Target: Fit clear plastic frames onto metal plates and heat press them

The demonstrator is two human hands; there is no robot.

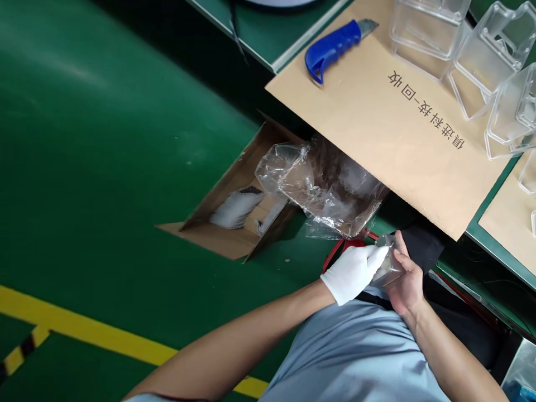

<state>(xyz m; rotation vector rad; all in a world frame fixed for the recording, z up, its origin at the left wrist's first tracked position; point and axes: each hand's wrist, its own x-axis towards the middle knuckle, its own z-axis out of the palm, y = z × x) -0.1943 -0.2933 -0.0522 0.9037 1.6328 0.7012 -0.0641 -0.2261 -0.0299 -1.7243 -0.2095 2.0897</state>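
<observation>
A small clear plastic box (pixel 391 272) is held in front of my waist, just below the table edge. My right hand (pixel 408 285), bare, grips it from the right, with the thumb on its near side and the fingers behind. My left hand (pixel 354 272), in a white glove, has its thumb and fingers pressed together at the box's left side. Its fingertips are partly hidden at the box. Several similar clear plastic boxes (pixel 429 28) stand on the table at the upper right.
On the table lies a cardboard sheet (pixel 368 123) with printed characters, bearing a blue-handled utility knife (pixel 335 47) with its blade showing. Below, an open carton (pixel 226 245) on the green floor holds white pieces. Next to it, another carton is lined with clear plastic film (pixel 288 167).
</observation>
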